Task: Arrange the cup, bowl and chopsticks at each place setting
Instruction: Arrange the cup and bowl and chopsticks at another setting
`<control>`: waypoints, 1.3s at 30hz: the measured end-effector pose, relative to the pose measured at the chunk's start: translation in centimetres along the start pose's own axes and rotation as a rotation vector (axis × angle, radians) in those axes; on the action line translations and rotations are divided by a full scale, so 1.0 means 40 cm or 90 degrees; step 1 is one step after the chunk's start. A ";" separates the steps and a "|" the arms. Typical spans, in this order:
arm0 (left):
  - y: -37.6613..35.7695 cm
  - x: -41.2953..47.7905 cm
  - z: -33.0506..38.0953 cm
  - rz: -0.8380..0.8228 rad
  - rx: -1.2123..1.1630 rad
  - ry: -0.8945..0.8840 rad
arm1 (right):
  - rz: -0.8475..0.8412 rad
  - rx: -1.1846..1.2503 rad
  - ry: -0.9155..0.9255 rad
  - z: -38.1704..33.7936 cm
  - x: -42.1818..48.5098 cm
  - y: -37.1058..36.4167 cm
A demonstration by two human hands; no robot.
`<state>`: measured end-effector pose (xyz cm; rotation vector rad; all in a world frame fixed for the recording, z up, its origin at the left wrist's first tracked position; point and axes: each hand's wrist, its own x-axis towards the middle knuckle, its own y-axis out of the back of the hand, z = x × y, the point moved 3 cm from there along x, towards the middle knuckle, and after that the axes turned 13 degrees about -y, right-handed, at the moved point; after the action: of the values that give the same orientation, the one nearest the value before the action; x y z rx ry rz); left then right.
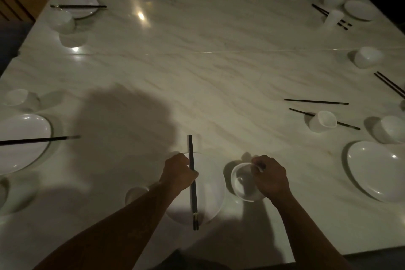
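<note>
Marble table [197, 72], bowl [245, 184] in right hand [270, 176]

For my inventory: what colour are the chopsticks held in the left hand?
The chopsticks are black; the head view shows this.

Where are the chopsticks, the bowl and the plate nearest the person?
chopsticks [194, 199]: head view, on the lower shaft.
bowl [242, 185]: head view, on its inner wall.
plate [210, 195]: head view, on bare surface right of the chopsticks.
</note>
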<state>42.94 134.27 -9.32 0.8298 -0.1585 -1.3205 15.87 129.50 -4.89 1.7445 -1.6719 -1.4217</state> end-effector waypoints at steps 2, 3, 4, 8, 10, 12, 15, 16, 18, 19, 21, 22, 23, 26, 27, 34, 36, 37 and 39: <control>0.000 -0.001 -0.003 0.000 -0.014 0.008 | 0.001 0.012 -0.002 0.001 0.000 0.000; -0.001 -0.001 -0.003 -0.001 -0.016 0.009 | 0.003 0.017 -0.003 0.002 -0.001 0.000; -0.001 -0.002 -0.004 -0.003 -0.013 0.012 | 0.005 0.020 -0.002 0.001 -0.002 0.000; -0.001 -0.006 -0.003 -0.006 -0.016 0.016 | 0.009 0.023 0.005 0.002 -0.004 0.000; -0.001 -0.005 -0.003 -0.001 -0.012 0.014 | 0.006 0.023 0.005 0.002 -0.005 0.000; -0.001 -0.005 -0.003 -0.002 -0.013 0.015 | 0.006 0.031 0.005 0.002 -0.005 0.000; 0.001 -0.006 -0.002 0.000 -0.023 0.020 | 0.001 0.027 0.002 0.004 -0.005 0.000; 0.000 -0.006 -0.003 0.000 -0.022 0.017 | 0.000 0.023 0.002 0.005 -0.005 -0.001; 0.001 -0.006 0.000 -0.003 -0.017 0.009 | -0.001 0.024 0.002 0.007 -0.006 0.000; 0.001 -0.006 0.001 -0.003 -0.014 0.008 | -0.001 0.025 0.001 0.008 -0.006 0.001; 0.003 -0.007 0.003 -0.002 -0.014 0.010 | -0.002 0.024 0.001 0.008 -0.008 0.002; 0.004 -0.008 0.004 -0.002 -0.014 0.012 | -0.001 0.025 0.002 0.008 -0.008 0.002; 0.003 -0.008 0.005 -0.002 -0.014 0.011 | 0.001 0.027 0.003 0.007 -0.009 0.003; 0.004 -0.010 0.005 -0.001 -0.011 0.011 | -0.001 0.037 -0.001 0.005 -0.012 0.004; 0.005 -0.011 0.007 -0.002 -0.014 0.011 | -0.002 0.038 -0.002 0.005 -0.012 0.004; 0.010 -0.011 0.012 0.002 0.024 0.000 | -0.005 0.026 -0.004 0.005 -0.010 0.003; 0.012 -0.012 0.013 0.007 0.032 -0.001 | -0.008 0.025 -0.004 0.004 -0.011 0.004; 0.012 -0.012 0.014 0.006 0.031 0.001 | -0.009 0.024 -0.003 0.004 -0.011 0.005; 0.011 -0.013 0.014 0.004 0.027 0.000 | -0.011 0.023 -0.003 0.003 -0.011 0.006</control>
<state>42.86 134.51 -8.47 0.8646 -0.1905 -1.3154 15.71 129.87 -4.59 1.7807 -1.6981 -1.4136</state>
